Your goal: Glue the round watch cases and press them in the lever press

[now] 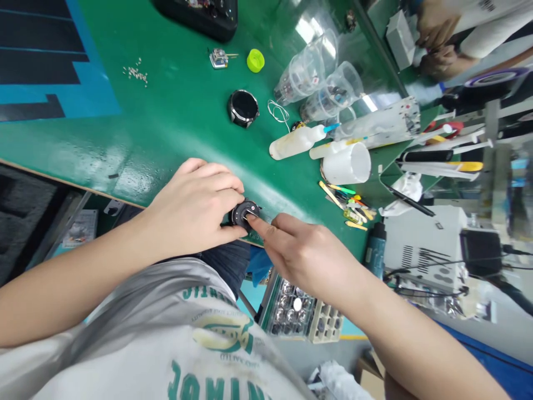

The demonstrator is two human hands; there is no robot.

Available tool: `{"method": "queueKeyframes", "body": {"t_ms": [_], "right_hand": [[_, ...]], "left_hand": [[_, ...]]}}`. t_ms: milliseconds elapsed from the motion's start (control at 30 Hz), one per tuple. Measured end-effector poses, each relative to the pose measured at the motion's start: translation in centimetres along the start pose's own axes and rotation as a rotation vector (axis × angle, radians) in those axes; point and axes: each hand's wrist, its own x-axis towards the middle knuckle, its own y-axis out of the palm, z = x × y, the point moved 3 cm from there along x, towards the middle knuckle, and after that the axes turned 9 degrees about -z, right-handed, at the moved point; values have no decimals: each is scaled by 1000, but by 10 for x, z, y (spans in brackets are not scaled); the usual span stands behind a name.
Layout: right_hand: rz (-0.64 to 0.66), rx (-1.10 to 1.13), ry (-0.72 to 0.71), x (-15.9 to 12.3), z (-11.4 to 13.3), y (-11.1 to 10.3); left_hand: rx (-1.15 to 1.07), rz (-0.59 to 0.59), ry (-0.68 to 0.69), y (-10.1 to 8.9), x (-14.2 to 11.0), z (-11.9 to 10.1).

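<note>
A small round black watch case [245, 213] sits at the near edge of the green table [175, 111]. My left hand [194, 205] curls around it from the left, fingers and thumb gripping its rim. My right hand [303, 253] comes in from the right with the other fingers folded, and its index fingertip presses on the case's face. A second round black watch case [243, 107] lies alone farther back on the table.
To the right lie white squeeze bottles [296, 141], clear plastic cups [316, 75], a white cup [347, 164], tweezers and picks [347, 205] and a lime cap [255, 60]. Small screws [135, 72] sit far left. A parts tray [300, 316] is below the table edge. Another person's hands [435, 39] work top right.
</note>
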Motion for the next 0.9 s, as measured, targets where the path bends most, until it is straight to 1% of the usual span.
{"method": "queueKeyframes", "body": {"t_ms": [67,167,333,633,800,900], "right_hand": [[-36,24,14,-6,-2,7],[-48,51,36,-10,-3,12],[-26,75,49,-10,-3,12],[-72,53,13,-13,-3,13],[-8,-48,-4,-6,0,6],[86,-93,2,5,4,-5]], "left_hand": [[-2,-6,7,0,0,0],[6,7,4,0,0,0],[19,30,-19,0,0,0],[24,41,-14,-1,0,-1],[20,33,-12,-1,0,-1],[14,43,-15,0,0,0]]}}
